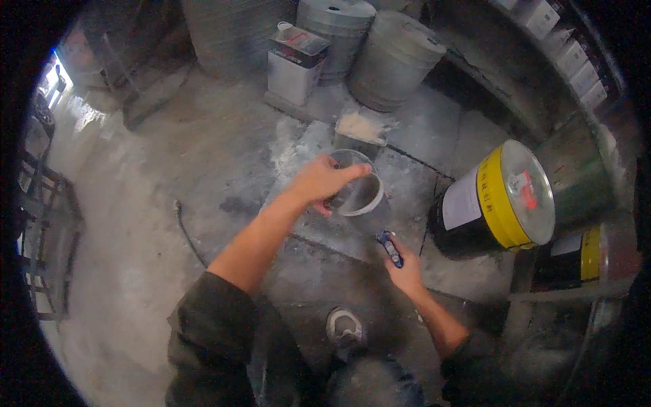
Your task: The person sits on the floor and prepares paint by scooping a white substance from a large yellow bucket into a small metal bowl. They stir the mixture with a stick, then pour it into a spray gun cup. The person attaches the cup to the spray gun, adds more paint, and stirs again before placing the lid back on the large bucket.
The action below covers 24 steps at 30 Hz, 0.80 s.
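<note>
Near the middle of the view, my left hand (329, 180) is closed around a clear round plastic tub (374, 205) with a pale rim. Its thumb lies over the tub and the other fingers curl behind it. The tub is tilted, and I cannot make out its contents. Lower and to the right, my right hand (405, 266) grips a small blue and grey handled tool (389, 249), its head pointing up toward the tub. The tool's exact kind is unclear. Just beyond the tub stands an open square container (359, 129) with pale, powdery material at its top.
A black drum with a yellow band (498, 193) and red cap stands at right. Beyond the square container are a white rectangular can (293, 76) and large metal drums (397, 61). A hose (185, 230) lies on the floor at left. My shoe (344, 327) is below.
</note>
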Motion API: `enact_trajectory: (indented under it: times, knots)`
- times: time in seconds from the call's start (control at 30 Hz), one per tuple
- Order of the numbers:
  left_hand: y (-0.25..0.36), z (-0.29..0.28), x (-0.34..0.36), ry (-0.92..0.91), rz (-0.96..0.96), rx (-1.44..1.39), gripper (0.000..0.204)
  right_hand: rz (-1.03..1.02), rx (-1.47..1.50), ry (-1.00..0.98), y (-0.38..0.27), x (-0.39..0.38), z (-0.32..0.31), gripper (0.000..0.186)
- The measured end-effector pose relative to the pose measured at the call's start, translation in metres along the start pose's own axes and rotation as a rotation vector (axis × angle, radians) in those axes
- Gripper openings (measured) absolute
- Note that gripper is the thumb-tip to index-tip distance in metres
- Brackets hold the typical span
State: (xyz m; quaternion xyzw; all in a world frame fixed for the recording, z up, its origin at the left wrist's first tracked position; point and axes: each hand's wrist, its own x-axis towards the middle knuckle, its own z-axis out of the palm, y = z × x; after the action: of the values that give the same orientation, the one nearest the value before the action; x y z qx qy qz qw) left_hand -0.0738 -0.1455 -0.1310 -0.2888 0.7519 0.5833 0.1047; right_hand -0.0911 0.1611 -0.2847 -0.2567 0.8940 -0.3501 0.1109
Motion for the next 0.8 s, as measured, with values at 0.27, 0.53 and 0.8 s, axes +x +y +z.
enact_trajectory:
  times: [0.27, 0.53, 0.8]
  knots:
    - [-0.051, -0.005, 0.039, -0.106, 0.107, -0.362, 0.067, 0.056, 0.157, -0.012, 0.02, 0.006, -0.034, 0.069]
    - [-0.078, 0.017, 0.078, 0.171, 0.401, 0.113, 0.055, -0.014, 0.167, 0.042, 0.024, 0.021, -0.071, 0.073]
    - [-0.082, 0.021, 0.081, 0.541, 0.459, 0.467, 0.031, 0.135, 0.232, 0.011, -0.014, 0.037, -0.094, 0.069]
